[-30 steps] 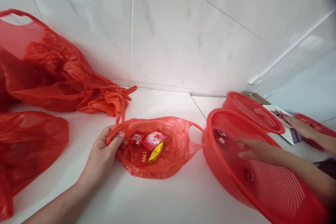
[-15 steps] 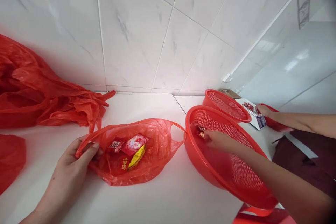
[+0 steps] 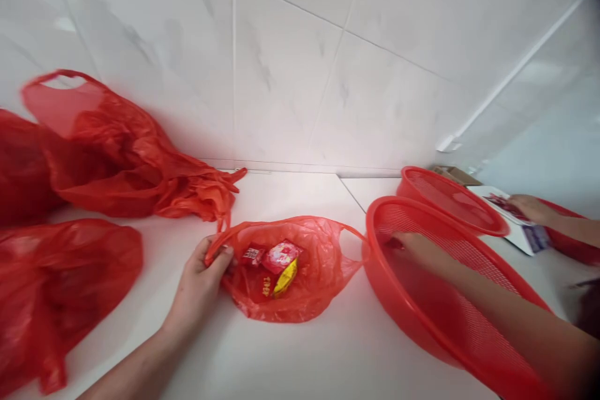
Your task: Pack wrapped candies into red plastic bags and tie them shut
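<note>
A small red plastic bag lies open on the white counter, holding red and yellow wrapped sweets. My left hand pinches the bag's left handle, keeping the mouth open. My right hand reaches into a big red mesh basket at the right, near its far rim; its fingers are curled, and what they hold is hidden.
Larger crumpled red bags lie at the left and back left. A second red basket stands behind the first. Another person's hand rests on a printed box at the far right. A tiled wall backs the counter.
My right hand has stayed inside the big basket, shifting toward its far rim. My left hand has kept its grip on the bag handle. The camera swung back and forth.
</note>
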Available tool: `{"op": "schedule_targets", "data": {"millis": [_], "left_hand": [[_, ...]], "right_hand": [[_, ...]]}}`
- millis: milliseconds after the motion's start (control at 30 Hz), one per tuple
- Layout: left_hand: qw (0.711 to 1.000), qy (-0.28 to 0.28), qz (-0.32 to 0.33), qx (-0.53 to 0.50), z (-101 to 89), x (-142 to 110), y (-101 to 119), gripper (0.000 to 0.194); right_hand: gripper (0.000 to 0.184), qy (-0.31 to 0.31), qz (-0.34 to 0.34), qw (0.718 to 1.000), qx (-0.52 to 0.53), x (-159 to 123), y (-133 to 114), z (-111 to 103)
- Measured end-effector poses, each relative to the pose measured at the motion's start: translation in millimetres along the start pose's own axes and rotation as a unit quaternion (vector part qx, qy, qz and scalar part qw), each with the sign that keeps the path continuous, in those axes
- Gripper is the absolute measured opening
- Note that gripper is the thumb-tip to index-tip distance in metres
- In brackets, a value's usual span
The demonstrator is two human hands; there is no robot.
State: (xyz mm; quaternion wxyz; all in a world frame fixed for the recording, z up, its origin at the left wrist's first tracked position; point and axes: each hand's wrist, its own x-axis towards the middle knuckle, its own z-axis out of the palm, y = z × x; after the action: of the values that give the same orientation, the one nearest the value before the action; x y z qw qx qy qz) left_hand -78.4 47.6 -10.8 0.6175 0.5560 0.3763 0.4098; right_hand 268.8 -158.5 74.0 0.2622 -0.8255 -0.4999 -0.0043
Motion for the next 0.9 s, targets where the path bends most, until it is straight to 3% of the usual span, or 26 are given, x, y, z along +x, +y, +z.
{"op": "schedule_targets", "data": {"millis": [67, 167, 267, 367, 433, 533, 700, 900], "left_hand": [[1.0, -0.005, 0.006, 0.001, 0.0, -0.7, 1.3, 0.022], [1.0, -0.011, 0.01, 0.007, 0.5, -1.9, 3.3, 0.022], [1.0, -0.014, 0.012, 0.009, 0.2, -3.0, 3.4, 0.021], [1.0, -0.02, 0.014, 0.004, -0.8, -3.2, 2.2, 0.021], [1.0, -0.025, 0.016, -0.002, -1.6, -3.2, 1.9, 0.021], [0.999, -0.026, 0.019, -0.011, -2.3, -3.2, 3.0, 0.021], [0.999, -0.018, 0.022, -0.026, -2.1, -2.2, 6.5, 0.02], [0.997, -0.012, 0.044, -0.055, -2.4, -0.7, 20.5, 0.028]], "right_hand": [[0.007, -0.02, 0.014, 0.999, -0.022, 8.7, -20.1, -12.2], [0.012, 0.018, 0.039, 0.996, -0.08, 20.5, -64.1, -26.3], [0.014, 0.035, -0.012, 0.993, -0.108, 24.7, -116.2, -22.6], [0.018, -0.038, -0.095, 0.988, -0.112, 29.2, -154.8, 0.1], [0.04, -0.121, -0.138, 0.974, -0.133, 35.3, -166.8, 17.2], [0.066, -0.187, -0.155, 0.95, -0.199, 46.1, -167.8, 32.9], [0.041, -0.166, -0.172, 0.901, -0.361, 51.0, -141.0, 34.9], [0.043, -0.144, -0.148, 0.951, -0.231, 27.5, -111.7, 35.2]]}}
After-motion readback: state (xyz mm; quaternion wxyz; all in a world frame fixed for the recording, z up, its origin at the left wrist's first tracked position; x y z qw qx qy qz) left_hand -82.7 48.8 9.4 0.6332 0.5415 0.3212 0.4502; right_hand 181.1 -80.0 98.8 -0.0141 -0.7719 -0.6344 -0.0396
